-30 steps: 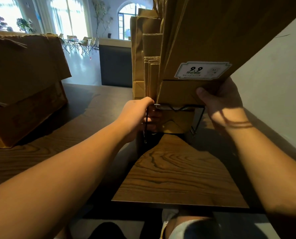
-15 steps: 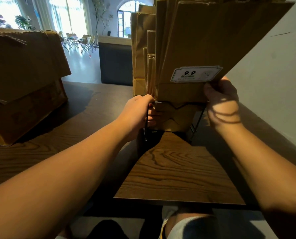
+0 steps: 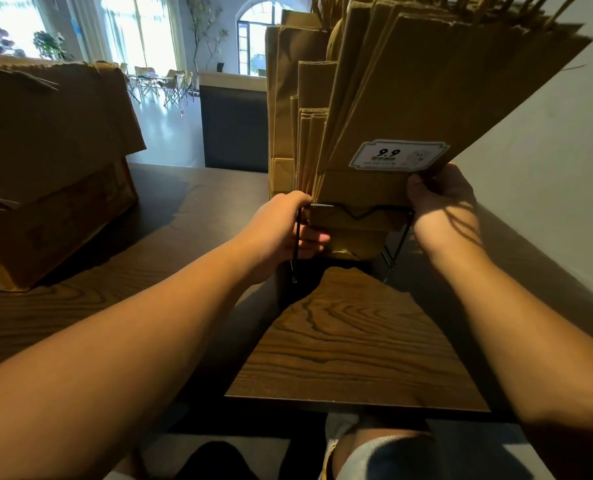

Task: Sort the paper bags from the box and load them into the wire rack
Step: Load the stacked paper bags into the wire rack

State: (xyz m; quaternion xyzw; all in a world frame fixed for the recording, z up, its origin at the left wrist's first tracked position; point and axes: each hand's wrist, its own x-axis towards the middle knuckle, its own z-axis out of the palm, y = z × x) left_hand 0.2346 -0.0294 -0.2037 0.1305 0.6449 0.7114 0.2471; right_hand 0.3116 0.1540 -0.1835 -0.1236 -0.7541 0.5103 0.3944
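Fingers of the right hand (image 3: 440, 199) are pinching the light, floppy fanned brown paper bags (image 3: 426, 98) low, left hand (image 3: 281, 230) clasping the black wire rack (image 3: 361, 212).

A single head-worn wide-angle view looks forward and slightly down along both forearms. It sits close over the near edge of the counter (image 3: 350, 344), with the wire rack (image 3: 397, 233) of paper bags (image 3: 437, 95) near, at centre right. The cardboard box (image 3: 46, 168) lies far left, and a bright windowed room lies beyond.
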